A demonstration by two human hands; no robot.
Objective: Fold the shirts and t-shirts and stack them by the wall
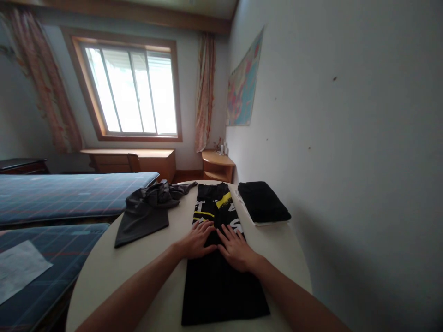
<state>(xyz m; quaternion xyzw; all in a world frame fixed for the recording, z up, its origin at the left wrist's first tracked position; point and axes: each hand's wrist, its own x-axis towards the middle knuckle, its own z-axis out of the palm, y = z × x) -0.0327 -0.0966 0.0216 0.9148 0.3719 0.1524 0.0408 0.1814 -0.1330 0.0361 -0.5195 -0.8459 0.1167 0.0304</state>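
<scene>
A black T-shirt (221, 295) with white lettering and yellow stripes lies folded into a long narrow strip in front of me. My left hand (198, 240) rests flat on its left half, fingers stretched out. On the right half lies my right hand (237, 249), palm down with the fingers spread. The thumbs nearly meet over the middle of the cloth. Left of the shirt sits a crumpled dark grey garment (147, 212). To the right is a neatly folded black garment (265, 203) on top of something white.
Everything lies on a round white table (159, 276). Beds with blue plaid mattresses (69, 193) stand close on the left, one with a sheet of paper (22, 267) on it. A white wall (363, 161) runs along the right. Wooden desks (155, 159) stand under the window.
</scene>
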